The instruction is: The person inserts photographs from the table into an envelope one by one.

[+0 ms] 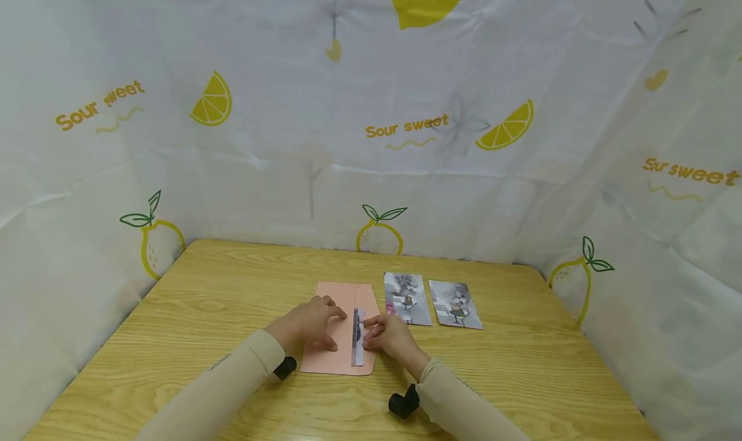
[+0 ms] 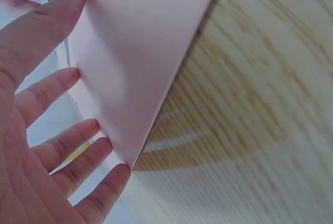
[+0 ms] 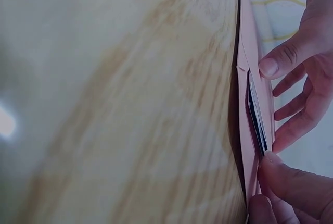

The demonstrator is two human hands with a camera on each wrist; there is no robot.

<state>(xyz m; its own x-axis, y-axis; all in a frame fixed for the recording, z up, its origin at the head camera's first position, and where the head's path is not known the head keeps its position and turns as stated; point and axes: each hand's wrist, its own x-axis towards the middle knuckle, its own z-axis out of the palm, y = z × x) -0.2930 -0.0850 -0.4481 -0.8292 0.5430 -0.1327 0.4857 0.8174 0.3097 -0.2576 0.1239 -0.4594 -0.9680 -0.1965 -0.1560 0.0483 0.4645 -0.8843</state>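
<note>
Left sleeve (image 1: 214, 386) nearest; left hand (image 1: 307, 323), fingers spread, on pink envelope (image 1: 329, 364); right hand (image 1: 395, 339) pinching card (image 1: 359, 356) (partly inside, it seems); two picture cards (image 1: 408, 302) lie outside.

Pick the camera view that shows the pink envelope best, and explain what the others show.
The head view, because the pink envelope's outline shows almost whole there. The left wrist view gives only a cropped part of its face; the right wrist view shows it at a steep slant, including its opening.
</note>
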